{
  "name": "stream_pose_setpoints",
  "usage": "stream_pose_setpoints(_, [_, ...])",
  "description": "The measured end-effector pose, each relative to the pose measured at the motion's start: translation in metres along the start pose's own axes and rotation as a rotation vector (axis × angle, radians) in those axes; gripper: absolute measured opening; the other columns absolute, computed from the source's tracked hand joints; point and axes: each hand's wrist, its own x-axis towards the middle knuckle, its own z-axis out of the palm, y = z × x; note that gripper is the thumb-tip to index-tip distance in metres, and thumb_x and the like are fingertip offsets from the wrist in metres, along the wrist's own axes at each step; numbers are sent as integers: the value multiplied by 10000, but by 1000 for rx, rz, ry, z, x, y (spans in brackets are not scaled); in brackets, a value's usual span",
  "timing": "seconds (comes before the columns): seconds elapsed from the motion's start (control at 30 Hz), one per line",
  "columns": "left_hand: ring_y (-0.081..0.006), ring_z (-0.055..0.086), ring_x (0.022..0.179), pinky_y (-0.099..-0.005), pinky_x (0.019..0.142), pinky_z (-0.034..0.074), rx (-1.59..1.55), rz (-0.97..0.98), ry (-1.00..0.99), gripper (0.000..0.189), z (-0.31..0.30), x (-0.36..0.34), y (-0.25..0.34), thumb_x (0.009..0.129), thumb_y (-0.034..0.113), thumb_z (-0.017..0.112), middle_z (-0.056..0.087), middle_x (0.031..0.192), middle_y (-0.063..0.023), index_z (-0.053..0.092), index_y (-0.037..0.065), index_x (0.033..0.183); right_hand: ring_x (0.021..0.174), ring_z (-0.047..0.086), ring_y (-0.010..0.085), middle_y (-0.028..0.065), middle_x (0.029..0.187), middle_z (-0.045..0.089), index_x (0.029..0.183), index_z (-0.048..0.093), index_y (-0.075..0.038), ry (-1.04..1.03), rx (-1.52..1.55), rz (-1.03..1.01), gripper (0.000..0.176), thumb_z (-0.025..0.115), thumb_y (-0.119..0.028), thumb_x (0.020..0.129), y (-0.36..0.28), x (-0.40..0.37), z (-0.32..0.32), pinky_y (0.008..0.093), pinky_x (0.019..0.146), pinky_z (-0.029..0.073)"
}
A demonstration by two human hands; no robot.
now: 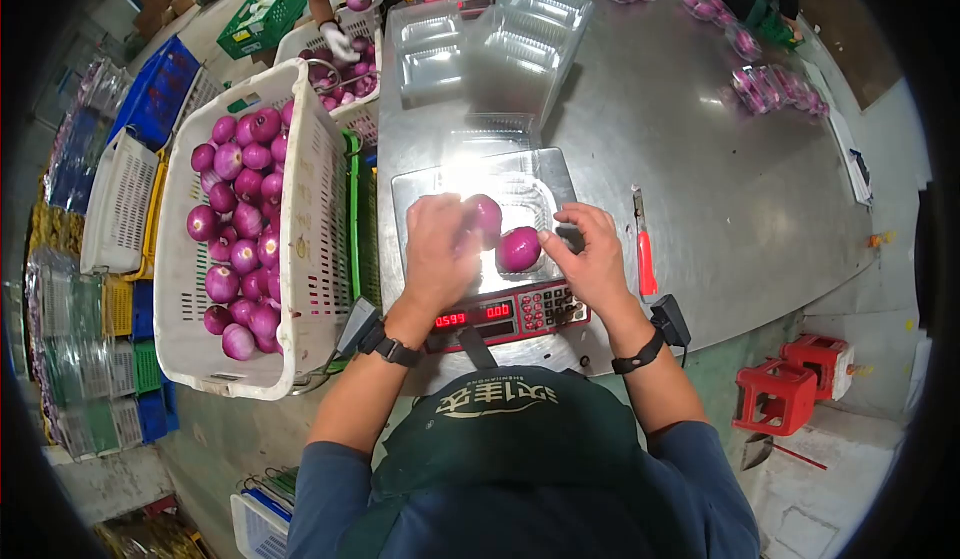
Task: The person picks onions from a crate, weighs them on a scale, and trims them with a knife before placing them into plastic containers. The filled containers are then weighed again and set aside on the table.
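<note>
My left hand (438, 244) is closed around a purple onion (487, 217) over a clear plastic tray (530, 181) that sits on a digital scale (505, 316). A second purple onion (519, 249) lies in the tray. My right hand (592, 254) grips the tray's right edge with its fingers curled. The scale's red display is lit just below both hands.
A white crate (305, 229) full of purple onions stands to the left of the steel table (700, 159). Stacked clear trays (500, 44) lie at the back. A red-handled knife (643, 249) lies right of the scale. Packed onions (775, 87) sit far right. Another person's gloved hands (345, 34) work at the far left.
</note>
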Motion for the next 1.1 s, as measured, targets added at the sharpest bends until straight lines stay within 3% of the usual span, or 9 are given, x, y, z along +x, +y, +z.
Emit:
stream_pose_setpoints(0.1, [-383, 559, 1148, -451, 1007, 454, 114, -9, 46, 352, -5, -13, -3, 854, 128, 748, 621, 1249, -192, 658, 41, 1183, 1120, 611, 337, 130, 1112, 701, 1028, 721, -37, 26, -19, -47, 339, 834, -279, 820, -2, 6, 1, 460, 961, 481])
stream_pose_setpoints(0.2, [-375, 563, 1131, -450, 1000, 454, 144, -91, 20, 374, -8, -21, -1, 867, 163, 766, 634, 1213, -181, 651, 46, 1202, 1093, 612, 320, 101, 1069, 700, 1102, 710, -80, -2, -106, -300, 381, 825, -288, 804, -14, 18, 18, 469, 955, 434])
stream_pose_setpoints(0.3, [-369, 565, 1118, -452, 987, 460, 16, -167, -57, 441, -7, -25, 4, 867, 208, 788, 649, 1185, -170, 632, 54, 1250, 1105, 615, 303, 100, 1026, 690, 1134, 699, -83, -264, -194, -303, 422, 809, -333, 812, -47, 27, 20, 478, 999, 393])
stream_pose_setpoints(0.5, [-397, 560, 1163, -466, 1024, 465, 73, -200, -202, 592, -16, -21, 9, 833, 231, 830, 626, 1257, -197, 578, 43, 1334, 1088, 638, 298, 111, 987, 691, 992, 729, -69, -273, -140, -230, 367, 823, -367, 798, -17, 26, 9, 465, 1006, 399])
stream_pose_setpoints(0.6, [-375, 568, 1173, -450, 1020, 474, 66, -165, -105, 614, -10, -23, 6, 820, 230, 844, 599, 1305, -198, 573, 33, 1335, 1058, 644, 321, 121, 1003, 698, 991, 717, -48, -160, -26, -196, 334, 829, -306, 811, -10, 25, 12, 450, 961, 457])
stream_pose_setpoints(0.7, [-308, 592, 1128, -412, 993, 491, 5, -237, 22, 611, -25, -31, 3, 815, 216, 851, 592, 1281, -160, 574, 26, 1326, 962, 676, 303, 142, 1006, 718, 1065, 726, -25, -24, 79, 50, 303, 812, -234, 864, 1, 31, 8, 390, 822, 544])
stream_pose_setpoints(0.77, [-165, 592, 1009, -315, 938, 500, -164, -583, 42, 534, -41, -39, 2, 857, 157, 826, 616, 1121, -63, 587, 32, 1317, 929, 694, 224, 136, 1008, 736, 1111, 732, -25, -20, 219, 268, 338, 794, -287, 905, 27, 39, 8, 335, 793, 544])
stream_pose_setpoints(0.83, [-137, 590, 992, -297, 926, 498, -365, -792, 152, 454, -56, -47, -5, 900, 139, 791, 635, 1107, -43, 601, 19, 1294, 919, 682, 157, 101, 995, 738, 1131, 725, -3, -40, 305, 386, 380, 765, -332, 944, 38, 56, 1, 301, 795, 537])
stream_pose_setpoints(1.1, [-95, 579, 937, -261, 866, 495, -597, -891, 279, 399, -73, -69, -12, 893, 141, 790, 655, 1119, -38, 635, -2, 1232, 814, 583, 103, 39, 1037, 696, 1261, 669, 18, -110, 418, 617, 562, 757, -426, 928, 38, 109, 22, 276, 644, 470])
